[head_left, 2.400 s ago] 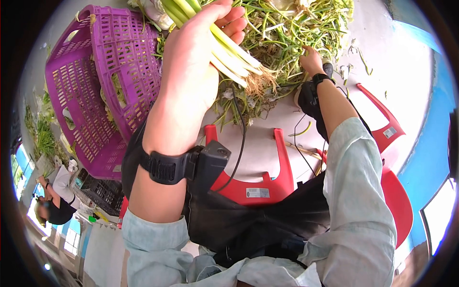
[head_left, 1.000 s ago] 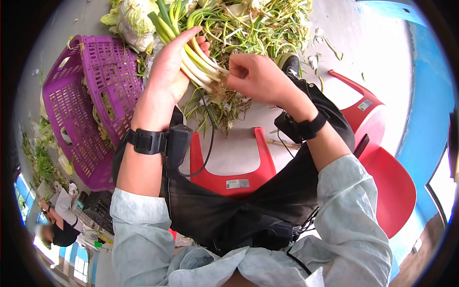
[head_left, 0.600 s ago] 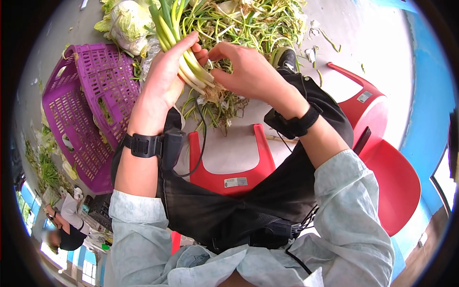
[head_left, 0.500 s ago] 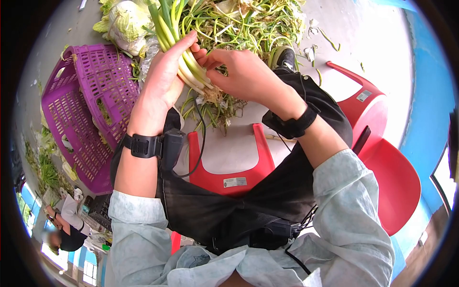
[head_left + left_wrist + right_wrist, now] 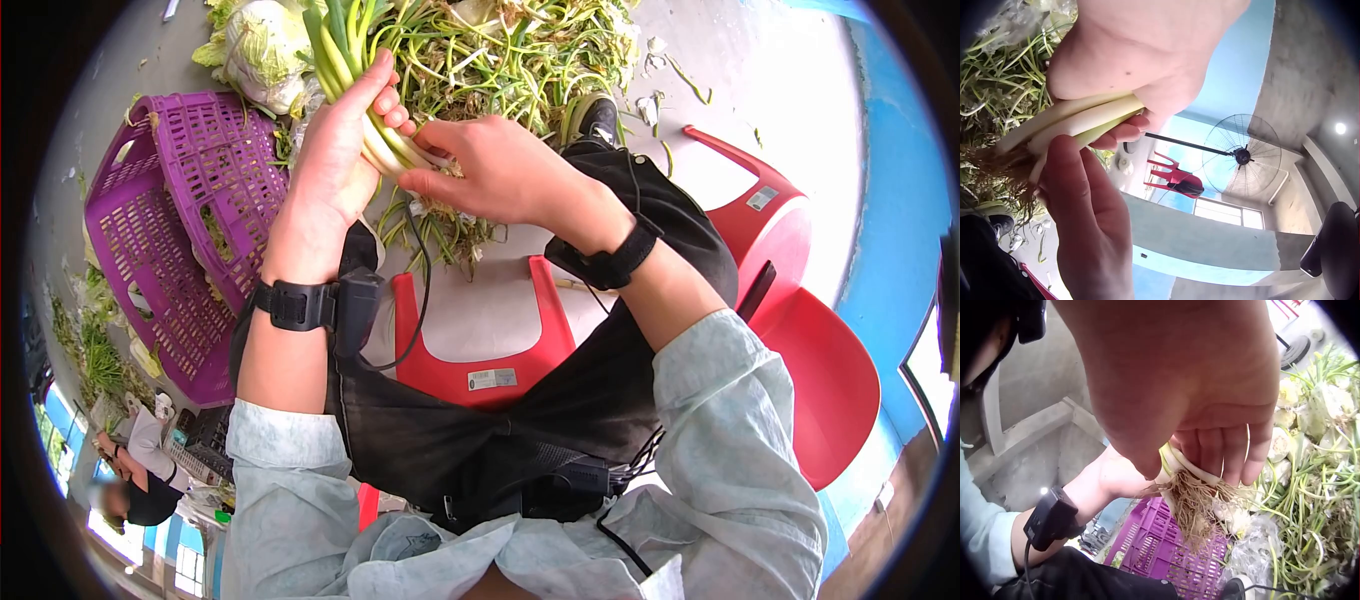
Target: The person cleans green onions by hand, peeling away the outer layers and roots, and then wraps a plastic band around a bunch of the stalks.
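My left hand (image 5: 335, 155) grips a bunch of green onions (image 5: 340, 45), leaves pointing up and away, root ends toward me. In the left wrist view the thick white stalks (image 5: 1079, 119) stick out of that grip. My right hand (image 5: 500, 170) has come in from the right and pinches a stalk close above the roots, thumb on the near side. Brown stringy roots (image 5: 1191, 503) hang below its fingers in the right wrist view; in the head view this hand mostly covers them.
A heap of loose green onions (image 5: 500, 70) lies on the floor ahead. Purple crates (image 5: 225, 190) lean at the left, near a cabbage (image 5: 265, 55). Red plastic stools (image 5: 480, 380) stand close to my legs. Another person (image 5: 145, 490) is far left.
My right hand has come up from the heap to the bunch, left the stalks briefly, and closed in on them again near the roots. The left hand keeps its grip.
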